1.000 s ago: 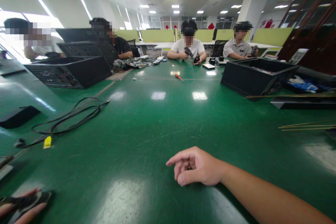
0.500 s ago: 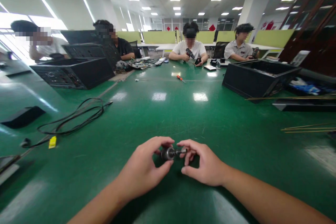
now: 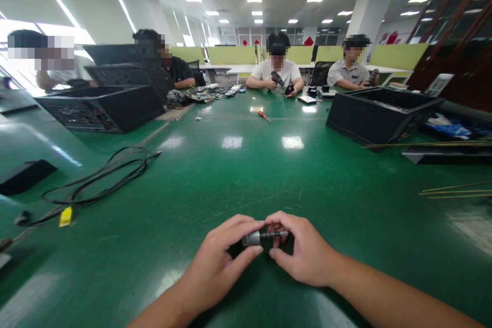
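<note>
Between the thumb and fingers of my left hand (image 3: 221, 256) is a small metal cylindrical part with a thin, ridged shaft (image 3: 265, 236). The cylinder end lies in the left hand and the shaft points right. My right hand (image 3: 307, 251) curves around the shaft's tip, its thumb apart from the fingers. Some right fingers are behind the tip; whether they touch it I cannot tell. Both hands are low over the green table (image 3: 215, 179), close together, with the left index fingertip near the right fingers.
Black computer cases stand at left (image 3: 103, 107) and right (image 3: 380, 115). A black cable (image 3: 103, 177) with a yellow tag (image 3: 65, 217) lies at left. An orange screwdriver (image 3: 263, 116) lies ahead. Thin rods (image 3: 457, 192) are at right. Several people sit opposite; one person (image 3: 275, 72) holds a power drill.
My hands and the metal part have moved slightly right and down in view. The part has turned, so its side now shows more. My right hand has come closer to the left.
</note>
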`<state>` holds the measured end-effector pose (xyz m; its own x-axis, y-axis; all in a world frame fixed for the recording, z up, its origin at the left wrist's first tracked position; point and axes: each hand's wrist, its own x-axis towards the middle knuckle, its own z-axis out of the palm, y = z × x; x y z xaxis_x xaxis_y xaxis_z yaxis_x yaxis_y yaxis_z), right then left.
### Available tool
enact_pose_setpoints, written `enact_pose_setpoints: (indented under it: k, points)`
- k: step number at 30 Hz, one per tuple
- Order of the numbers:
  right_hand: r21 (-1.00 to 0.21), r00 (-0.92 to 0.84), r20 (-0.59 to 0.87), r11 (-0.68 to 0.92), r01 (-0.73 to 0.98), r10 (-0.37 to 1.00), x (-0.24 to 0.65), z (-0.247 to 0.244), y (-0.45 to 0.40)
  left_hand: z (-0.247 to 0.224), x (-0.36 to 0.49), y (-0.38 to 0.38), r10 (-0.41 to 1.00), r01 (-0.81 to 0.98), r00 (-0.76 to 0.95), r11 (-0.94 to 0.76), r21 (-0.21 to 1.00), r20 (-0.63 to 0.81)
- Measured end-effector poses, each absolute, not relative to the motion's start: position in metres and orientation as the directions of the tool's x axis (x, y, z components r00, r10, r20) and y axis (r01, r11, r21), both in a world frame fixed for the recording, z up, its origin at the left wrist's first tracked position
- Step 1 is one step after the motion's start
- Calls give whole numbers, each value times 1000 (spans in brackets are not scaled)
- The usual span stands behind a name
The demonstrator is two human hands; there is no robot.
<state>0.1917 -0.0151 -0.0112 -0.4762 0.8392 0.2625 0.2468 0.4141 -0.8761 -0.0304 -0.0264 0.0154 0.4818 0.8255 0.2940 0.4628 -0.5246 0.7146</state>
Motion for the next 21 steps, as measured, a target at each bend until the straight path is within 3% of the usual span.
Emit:
enact_pose_setpoints:
  k: [13,21]
  points:
    - [-846,-423,285,434,312,860,191,-8,-18,13,-27,-25,853,476,445,-484,734,273]
    - [-837,-447,234,412,359,864,192,-9,-20,7,-29,-24,919,548,339,-367,752,202]
